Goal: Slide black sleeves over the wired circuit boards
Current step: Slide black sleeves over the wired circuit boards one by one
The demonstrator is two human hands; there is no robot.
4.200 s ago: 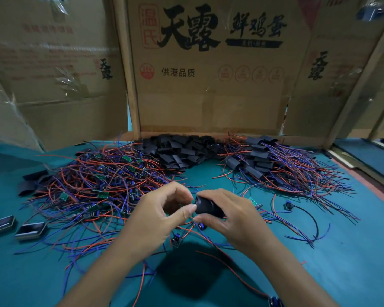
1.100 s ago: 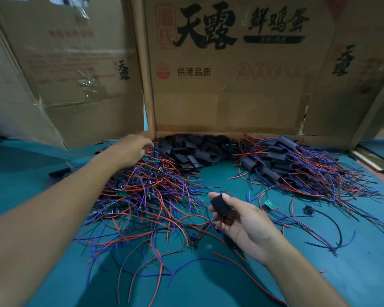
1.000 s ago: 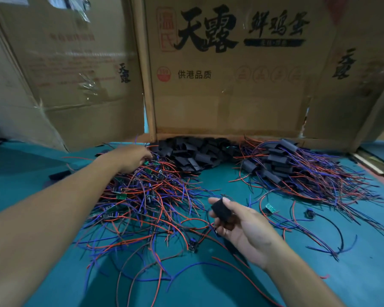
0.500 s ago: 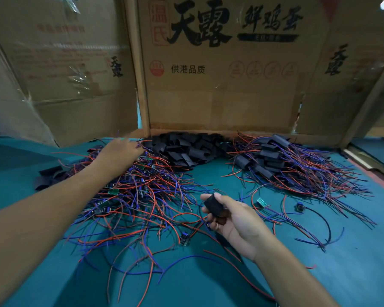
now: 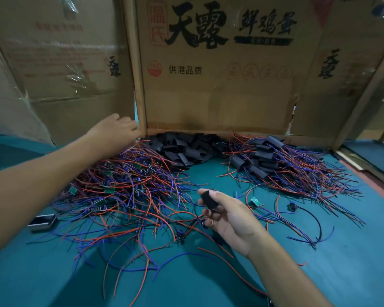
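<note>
My right hand (image 5: 228,218) is palm up over the green mat and pinches a black sleeve (image 5: 208,200) between thumb and fingers. My left hand (image 5: 114,132) reaches far back over the top of the pile of wired circuit boards (image 5: 124,187), a tangle of red and blue wires with small green boards. Its fingertips are hidden behind the hand, so what they touch cannot be told. A heap of loose black sleeves (image 5: 186,147) lies against the cardboard at the back middle. A second pile of sleeved boards (image 5: 273,165) with wires lies at the back right.
Cardboard walls (image 5: 208,85) close off the back and left. A single green board (image 5: 255,201) and a black cable (image 5: 315,220) lie right of my right hand. A small metal box (image 5: 41,222) sits at the left on the green mat (image 5: 208,284).
My left hand has moved a little farther back and up toward the cardboard edge. My right hand keeps the black sleeve in the same place.
</note>
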